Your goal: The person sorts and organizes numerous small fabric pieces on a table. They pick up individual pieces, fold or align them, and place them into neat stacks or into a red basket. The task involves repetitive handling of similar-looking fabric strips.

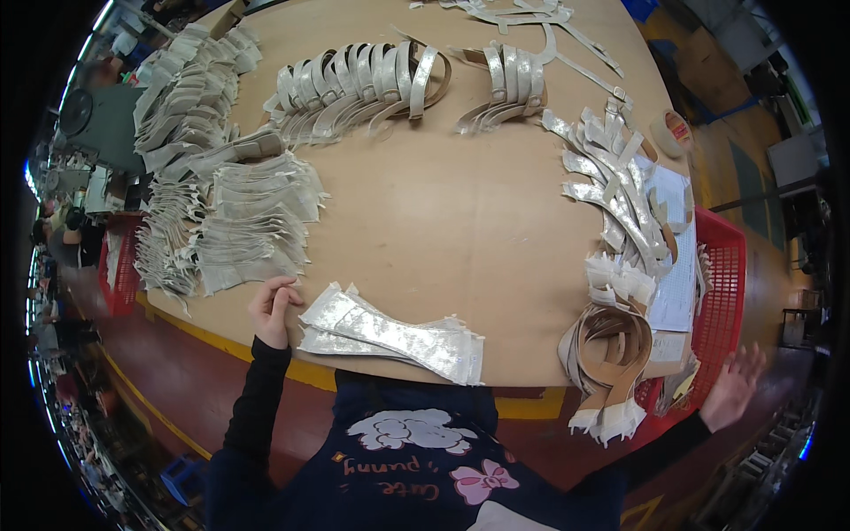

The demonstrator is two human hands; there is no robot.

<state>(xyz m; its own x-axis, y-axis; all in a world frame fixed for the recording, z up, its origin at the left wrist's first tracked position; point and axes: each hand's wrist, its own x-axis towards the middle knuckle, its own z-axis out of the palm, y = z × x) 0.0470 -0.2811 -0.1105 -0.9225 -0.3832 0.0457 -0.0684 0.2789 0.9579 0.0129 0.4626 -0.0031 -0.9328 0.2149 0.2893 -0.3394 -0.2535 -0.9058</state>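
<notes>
At the table's near left edge, my left hand [274,311] rests with loosely bent fingers and nothing visible in it. Just right of it lies a small stack of silvery shoe-upper pieces [390,334] with frayed edges, narrow in the middle. My right hand [737,388] is out past the table's right side, beside the red plastic basket [726,265], its fingers spread and holding nothing. Between the basket and the stack, a coiled beige strap bundle [606,350] sits on the near right corner, its frayed silvery ends hanging over the edge.
Piles of frayed fabric pieces [257,221] cover the table's left side. Rows of looped silvery straps [354,84] stand at the back. More straps [611,177] lie at the right, by a tape roll [670,133] and paper sheets [675,274]. Another red basket [124,265] is at left.
</notes>
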